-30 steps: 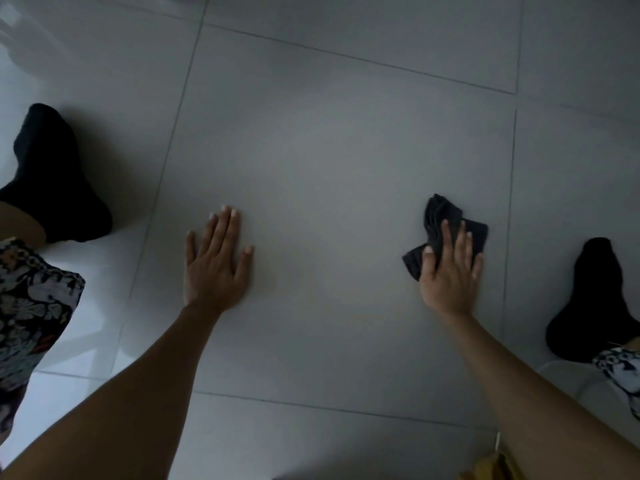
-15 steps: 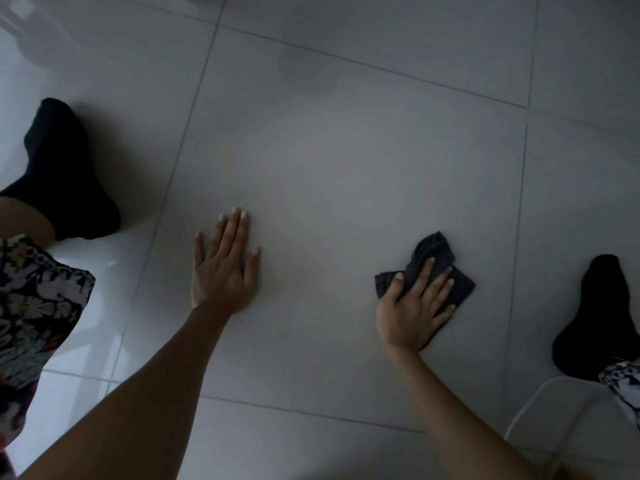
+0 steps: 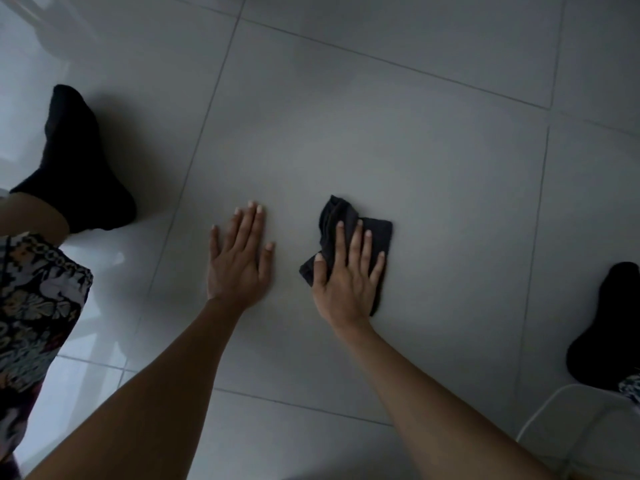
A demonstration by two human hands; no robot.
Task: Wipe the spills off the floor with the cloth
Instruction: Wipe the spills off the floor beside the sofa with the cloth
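Note:
A dark crumpled cloth (image 3: pixel 337 216) lies on the grey tiled floor (image 3: pixel 433 161), near the middle of a large tile. My right hand (image 3: pixel 348 275) lies flat on top of it, fingers spread, pressing it down. My left hand (image 3: pixel 239 261) rests palm-down on the bare tile just left of the cloth, a short gap away, holding nothing. No spill shows on the glossy tile in this dim light.
My left foot in a black sock (image 3: pixel 76 164) stands at the left, with patterned shorts (image 3: pixel 34 306) below it. My right foot in a black sock (image 3: pixel 609 327) is at the right edge. A white curved object (image 3: pixel 568 407) sits at the bottom right corner.
My right hand has slid the cloth leftwards across the tile, from near the right grout line to close beside my left hand. The left hand has stayed planted.

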